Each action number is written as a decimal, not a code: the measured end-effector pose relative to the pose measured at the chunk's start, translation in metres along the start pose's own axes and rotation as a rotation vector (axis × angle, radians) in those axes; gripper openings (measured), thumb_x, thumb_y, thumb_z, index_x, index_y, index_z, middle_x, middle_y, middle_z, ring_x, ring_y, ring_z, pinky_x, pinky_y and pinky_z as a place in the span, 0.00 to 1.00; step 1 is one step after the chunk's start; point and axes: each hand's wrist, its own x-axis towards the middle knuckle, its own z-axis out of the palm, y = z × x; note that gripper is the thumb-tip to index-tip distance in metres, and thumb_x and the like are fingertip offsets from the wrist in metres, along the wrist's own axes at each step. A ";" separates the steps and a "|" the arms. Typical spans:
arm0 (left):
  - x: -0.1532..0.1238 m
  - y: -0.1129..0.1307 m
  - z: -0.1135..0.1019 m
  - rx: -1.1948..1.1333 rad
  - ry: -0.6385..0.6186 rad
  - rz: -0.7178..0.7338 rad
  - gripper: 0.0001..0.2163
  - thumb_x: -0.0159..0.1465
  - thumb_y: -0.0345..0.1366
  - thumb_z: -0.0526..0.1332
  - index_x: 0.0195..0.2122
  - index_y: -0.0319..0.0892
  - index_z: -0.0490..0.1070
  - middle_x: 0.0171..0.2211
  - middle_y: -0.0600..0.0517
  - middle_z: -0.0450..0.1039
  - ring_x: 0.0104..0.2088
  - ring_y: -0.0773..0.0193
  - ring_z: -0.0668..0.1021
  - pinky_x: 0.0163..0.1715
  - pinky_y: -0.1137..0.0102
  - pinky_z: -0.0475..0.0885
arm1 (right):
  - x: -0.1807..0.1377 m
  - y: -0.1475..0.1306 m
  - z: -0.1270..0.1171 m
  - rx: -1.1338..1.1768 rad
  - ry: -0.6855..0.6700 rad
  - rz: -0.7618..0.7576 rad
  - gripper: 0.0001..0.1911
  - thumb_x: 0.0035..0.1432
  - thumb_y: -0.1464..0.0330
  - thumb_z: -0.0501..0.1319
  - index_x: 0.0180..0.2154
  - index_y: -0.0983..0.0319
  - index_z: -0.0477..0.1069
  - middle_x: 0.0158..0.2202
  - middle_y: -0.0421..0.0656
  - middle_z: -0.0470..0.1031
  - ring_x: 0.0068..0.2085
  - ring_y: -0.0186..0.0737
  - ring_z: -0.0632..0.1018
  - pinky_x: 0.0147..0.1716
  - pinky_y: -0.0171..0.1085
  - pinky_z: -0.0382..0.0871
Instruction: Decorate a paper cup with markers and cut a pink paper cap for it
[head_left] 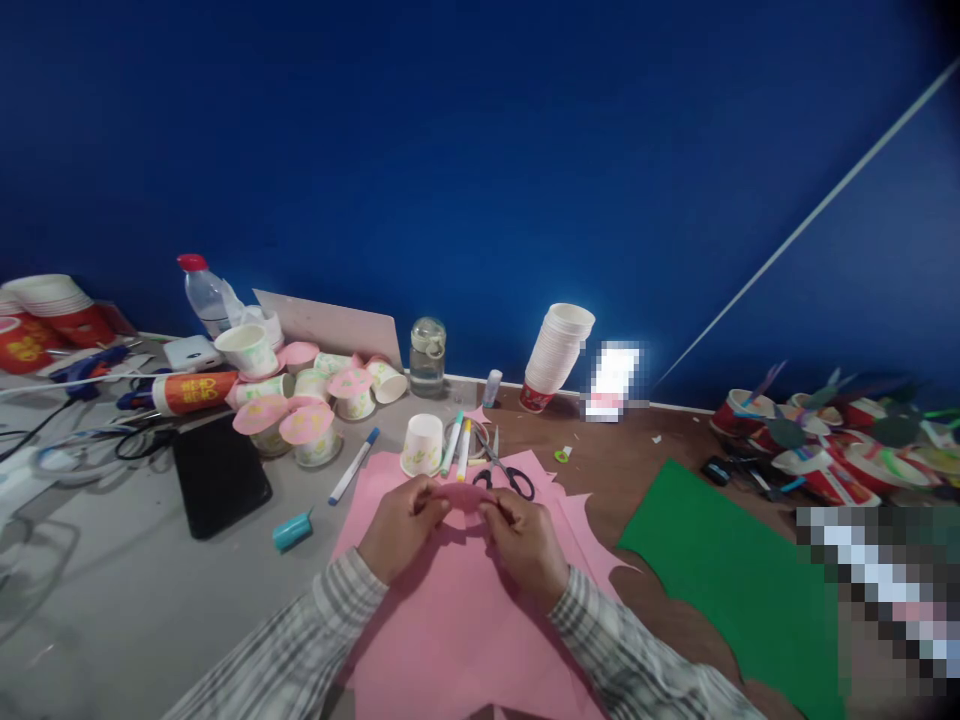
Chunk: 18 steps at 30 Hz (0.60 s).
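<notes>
Between my two hands is a small cut piece of pink paper (pixel 463 495), held up over large pink sheets (pixel 450 620). My left hand (pixel 405 525) pinches its left edge, and my right hand (pixel 525 545) pinches its right edge. Just beyond the fingers lie black-handled scissors (pixel 517 482), partly hidden by the right hand. Left of them are a yellow marker (pixel 464 450) and a green marker (pixel 451 445). An upside-down white paper cup (pixel 423 446) with a leafy print stands behind my left hand.
Paper cups with pink paper tops (pixel 309 430), a black tablet-like slab (pixel 219 478), a blue-capped marker (pixel 354 467) and a teal cylinder (pixel 292 531) are on the left. Behind stand a glass bottle (pixel 427 360) and stacked cups (pixel 556 350). Green paper (pixel 720 570) lies right.
</notes>
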 end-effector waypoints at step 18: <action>0.001 0.004 0.000 -0.102 -0.322 -0.251 0.10 0.51 0.42 0.54 0.26 0.40 0.68 0.12 0.51 0.73 0.10 0.66 0.67 0.10 0.73 0.56 | 0.008 0.001 0.003 0.494 -0.151 0.322 0.19 0.38 0.56 0.61 0.29 0.64 0.70 0.08 0.39 0.72 0.08 0.39 0.71 0.06 0.28 0.59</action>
